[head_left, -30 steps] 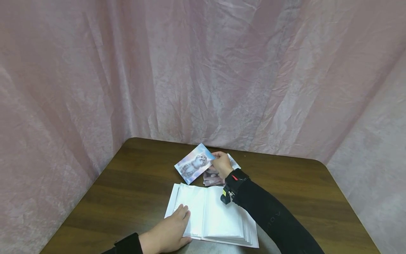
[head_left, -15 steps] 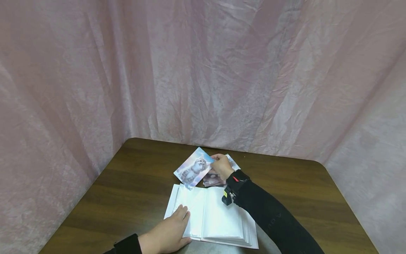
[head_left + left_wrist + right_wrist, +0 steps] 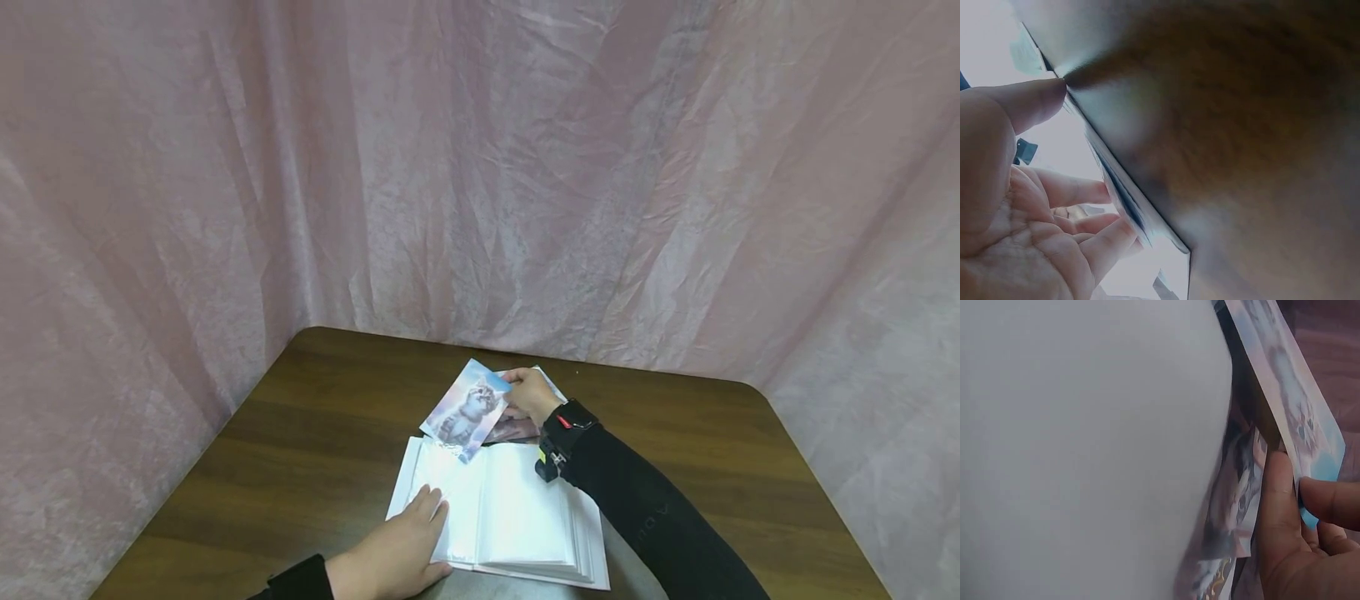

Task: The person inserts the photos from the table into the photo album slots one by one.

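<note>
A glossy photo print (image 3: 465, 412) with a kitten on a pink and blue ground is pinched at its upper right corner by my right hand (image 3: 529, 395). In the right wrist view, thumb and fingers (image 3: 1277, 494) grip the print's edge. Its lower corner overlaps the top of an open photo album (image 3: 525, 508) with white pages. On the album's left page rests my left hand (image 3: 397, 542), fingers extended; in the left wrist view the thumb (image 3: 1035, 103) touches the album's edge. Under and beside my right hand lie more photo prints (image 3: 513, 431), partly covered.
The album lies near the front of a brown wooden table (image 3: 300, 433). A pink velvet curtain (image 3: 480, 183) hangs behind the table and on both sides. A grey patch of surface (image 3: 495, 585) shows just below the album.
My right hand has brought the kitten print nearer and turned it steeper, so its lower corner now lies over the album's top edge. My left hand has stayed on the page.
</note>
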{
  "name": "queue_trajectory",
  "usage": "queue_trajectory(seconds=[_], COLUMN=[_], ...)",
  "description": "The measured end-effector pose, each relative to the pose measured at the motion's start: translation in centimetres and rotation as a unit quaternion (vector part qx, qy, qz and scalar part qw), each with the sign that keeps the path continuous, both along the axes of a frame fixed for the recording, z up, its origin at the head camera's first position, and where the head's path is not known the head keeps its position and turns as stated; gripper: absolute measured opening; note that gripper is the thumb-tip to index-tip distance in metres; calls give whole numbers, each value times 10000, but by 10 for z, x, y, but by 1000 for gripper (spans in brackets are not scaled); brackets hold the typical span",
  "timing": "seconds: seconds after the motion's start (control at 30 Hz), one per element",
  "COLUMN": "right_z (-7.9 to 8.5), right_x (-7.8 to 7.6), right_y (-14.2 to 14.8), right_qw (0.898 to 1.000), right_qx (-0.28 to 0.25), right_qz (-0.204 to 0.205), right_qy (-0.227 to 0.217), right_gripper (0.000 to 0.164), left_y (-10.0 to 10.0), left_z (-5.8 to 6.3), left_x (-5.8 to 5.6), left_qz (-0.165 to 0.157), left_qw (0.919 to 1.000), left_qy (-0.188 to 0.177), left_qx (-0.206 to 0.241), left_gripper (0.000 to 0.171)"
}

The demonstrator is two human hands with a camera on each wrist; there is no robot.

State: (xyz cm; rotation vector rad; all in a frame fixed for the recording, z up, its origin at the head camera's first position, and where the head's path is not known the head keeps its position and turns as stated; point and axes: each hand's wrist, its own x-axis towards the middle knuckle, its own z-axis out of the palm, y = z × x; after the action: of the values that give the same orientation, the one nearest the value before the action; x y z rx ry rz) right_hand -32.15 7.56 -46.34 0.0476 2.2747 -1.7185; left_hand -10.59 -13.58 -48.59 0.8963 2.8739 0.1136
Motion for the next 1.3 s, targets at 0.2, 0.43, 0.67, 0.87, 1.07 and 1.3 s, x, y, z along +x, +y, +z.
queue_trajectory(seconds=[0.2,0.43,0.67,0.87,1.07,1.3], right_z=[4,9,19,29,33,30], right_x=[-3,-8,-15,-19,-28,-28], right_y=[8,15,6,-2,-7,-11], right_qw=[9982,9931,9833,9734,9692,9641], right_qx=[343,628,1090,1528,1653,1759], right_qz=[439,929,1321,1518,1649,1829], right_qy=[209,351,612,777,785,780], right_gripper=[34,37,38,39,41,41], left_y=[2,3,2,0,-1,-2], left_z=[0,2,3,3,4,4], left_x=[-1,0,0,-1,-1,2], left_qz=[37,42,40,-8,-10,6], left_qw=[9999,9999,9999,9999,10000,9997], left_qy=[-100,-44,-45,43,57,-52], left_qx=[61,135,94,92,74,259], left_gripper=[75,73,72,70,69,68])
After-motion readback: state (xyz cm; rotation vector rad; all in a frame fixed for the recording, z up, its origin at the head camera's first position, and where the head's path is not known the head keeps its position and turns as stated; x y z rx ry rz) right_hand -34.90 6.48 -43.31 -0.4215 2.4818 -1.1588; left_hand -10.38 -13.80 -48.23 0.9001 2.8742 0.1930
